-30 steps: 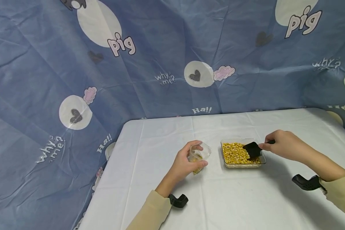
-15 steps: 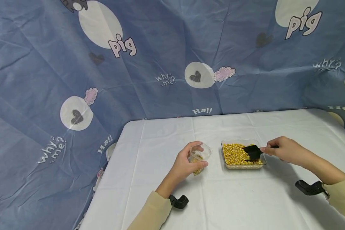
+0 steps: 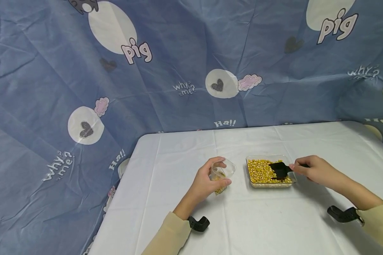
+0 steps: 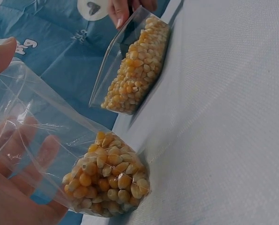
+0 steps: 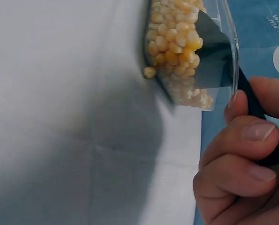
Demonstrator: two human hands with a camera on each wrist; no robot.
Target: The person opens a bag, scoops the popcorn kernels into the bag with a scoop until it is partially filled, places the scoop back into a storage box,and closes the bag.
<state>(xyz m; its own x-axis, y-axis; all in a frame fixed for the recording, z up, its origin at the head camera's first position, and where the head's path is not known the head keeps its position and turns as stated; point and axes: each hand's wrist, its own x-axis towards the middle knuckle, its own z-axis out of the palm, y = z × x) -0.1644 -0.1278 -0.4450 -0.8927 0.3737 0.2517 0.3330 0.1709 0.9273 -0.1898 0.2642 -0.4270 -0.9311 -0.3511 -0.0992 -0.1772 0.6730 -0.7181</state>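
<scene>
On the desk (image 3: 258, 219), a bag (image 3: 221, 175) of kernels sits left of a kernel-filled tray (image 3: 269, 171) with a scoop (image 3: 279, 169) in it.

The left hand (image 3: 205, 180) is gripping a clear bag (image 3: 222, 173) of corn; at its three o'clock, the right hand (image 3: 312, 170) is holding a black scoop (image 3: 279, 169) in the tray (image 3: 269, 183).

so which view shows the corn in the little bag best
The left wrist view: the left hand holds the bag close, its corn clearly heaped at the bottom. The head view shows the bag small and far. The right wrist view misses it.
</scene>
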